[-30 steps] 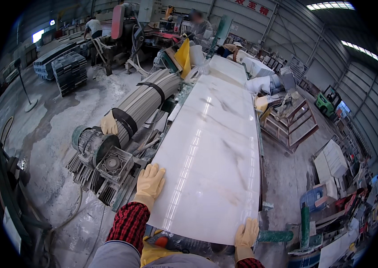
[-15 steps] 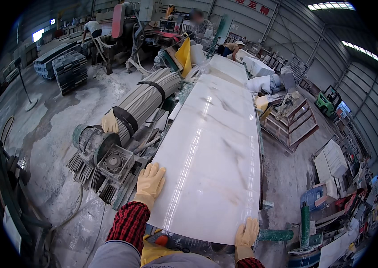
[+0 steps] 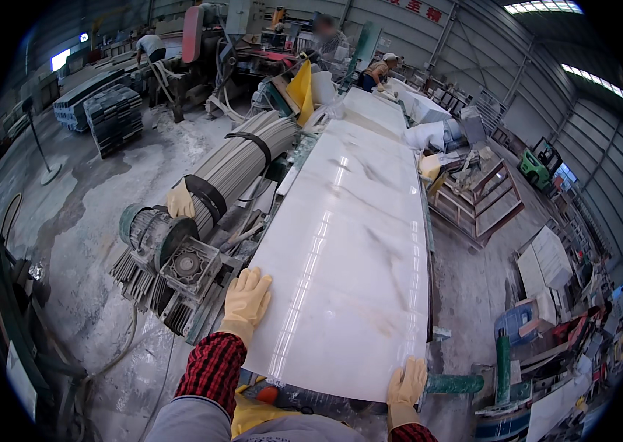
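Note:
A long, polished white stone slab point(image 3: 341, 265) with faint brown veins stretches away from me on a low bench or conveyor. My left hand point(image 3: 247, 298), in a cream rubber glove, lies on its left edge near the close end, fingers stretched out. On the near right corner rests my right hand point(image 3: 407, 387), gloved alike, fingers extended over the edge. Neither hand wraps round anything. Beyond the far end of this slab lies another pale slab point(image 3: 374, 110). The slab's underside is hidden.
Left of the slab stand a dusty motor with gearbox point(image 3: 186, 261) and a strapped bundle of grey strips point(image 3: 234, 166) with a loose glove point(image 3: 180, 200) on it. At right are a rusty metal frame point(image 3: 477, 202) and a green pipe point(image 3: 455, 384). A co-worker point(image 3: 379, 72) stands beyond the far end.
The co-worker at the far end has straightened up from a bent posture and shifted slightly left. My hands and the slab stay practically where they were.

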{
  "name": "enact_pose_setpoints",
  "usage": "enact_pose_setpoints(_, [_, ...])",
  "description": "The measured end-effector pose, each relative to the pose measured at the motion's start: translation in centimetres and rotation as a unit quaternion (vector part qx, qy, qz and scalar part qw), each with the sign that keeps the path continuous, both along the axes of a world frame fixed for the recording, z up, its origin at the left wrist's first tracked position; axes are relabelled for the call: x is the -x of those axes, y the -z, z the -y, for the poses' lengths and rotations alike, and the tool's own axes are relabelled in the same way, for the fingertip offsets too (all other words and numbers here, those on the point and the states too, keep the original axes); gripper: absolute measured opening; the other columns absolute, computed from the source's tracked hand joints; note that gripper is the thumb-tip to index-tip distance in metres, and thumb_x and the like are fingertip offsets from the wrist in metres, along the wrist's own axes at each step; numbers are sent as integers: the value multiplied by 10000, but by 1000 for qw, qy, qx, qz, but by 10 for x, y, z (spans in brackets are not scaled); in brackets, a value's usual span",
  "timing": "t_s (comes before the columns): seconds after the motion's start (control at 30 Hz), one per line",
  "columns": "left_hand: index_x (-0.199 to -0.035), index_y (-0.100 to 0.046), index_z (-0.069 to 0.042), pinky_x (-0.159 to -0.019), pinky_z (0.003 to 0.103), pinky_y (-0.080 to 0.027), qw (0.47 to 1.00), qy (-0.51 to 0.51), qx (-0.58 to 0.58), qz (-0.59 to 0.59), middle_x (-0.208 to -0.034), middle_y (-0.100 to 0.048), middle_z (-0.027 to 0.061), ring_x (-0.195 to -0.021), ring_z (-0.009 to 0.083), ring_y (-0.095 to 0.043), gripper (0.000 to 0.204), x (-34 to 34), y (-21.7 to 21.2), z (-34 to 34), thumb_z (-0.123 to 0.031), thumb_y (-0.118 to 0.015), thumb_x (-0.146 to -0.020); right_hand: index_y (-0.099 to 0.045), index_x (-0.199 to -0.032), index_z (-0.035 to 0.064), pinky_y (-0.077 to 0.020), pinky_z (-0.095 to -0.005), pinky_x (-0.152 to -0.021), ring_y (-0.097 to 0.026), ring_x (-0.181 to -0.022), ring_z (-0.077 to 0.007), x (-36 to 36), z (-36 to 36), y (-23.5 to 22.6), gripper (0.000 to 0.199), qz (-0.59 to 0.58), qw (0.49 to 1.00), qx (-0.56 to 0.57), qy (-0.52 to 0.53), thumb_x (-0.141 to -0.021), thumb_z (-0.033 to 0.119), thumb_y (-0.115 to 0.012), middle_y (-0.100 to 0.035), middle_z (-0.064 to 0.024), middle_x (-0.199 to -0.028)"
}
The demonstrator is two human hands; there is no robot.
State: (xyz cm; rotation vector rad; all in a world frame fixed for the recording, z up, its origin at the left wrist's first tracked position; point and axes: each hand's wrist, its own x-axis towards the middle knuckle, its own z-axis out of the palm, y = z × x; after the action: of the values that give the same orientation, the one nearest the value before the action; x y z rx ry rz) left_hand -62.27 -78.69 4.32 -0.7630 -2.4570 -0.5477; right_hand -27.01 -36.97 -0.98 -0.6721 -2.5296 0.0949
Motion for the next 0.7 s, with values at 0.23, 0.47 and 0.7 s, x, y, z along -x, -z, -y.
enact_pose_setpoints(0.23, [-1393,-735,-167,-1108,534,-561,1000,3,-7,-8,-1477,-693,111,-1398,364,-636,424,-1,2,1,-220,-846,-987,-720,-1546,-41,-418,-713,-1318,-593,-1511,-634,-2,4,0,536,-6,1000,-5,5,-1085,231,-732,-678,-419,-1605])
enact_pose_setpoints(0.47, [-1389,-738,-162,-1101,535,-571,1000,6,-13,-15,-1482,-697,114,-1392,370,-644,416,0,6,3,-215,-840,-989,-715,-1557,-33,-414,-715,-1322,-588,-1509,-641,-3,5,-3,545,-3,1000,9,2,-1085,239,-733,-668,-426,-1613])
enact_pose_setpoints(0.7, [-1383,-737,-164,-1099,527,-579,1000,6,-17,-17,-1466,-706,117,-1387,373,-652,409,-3,4,3,-209,-835,-988,-711,-1554,-41,-398,-716,-1342,-583,-1519,-640,-4,8,-4,536,-9,1000,16,2,-1088,223,-718,-664,-438,-1625])
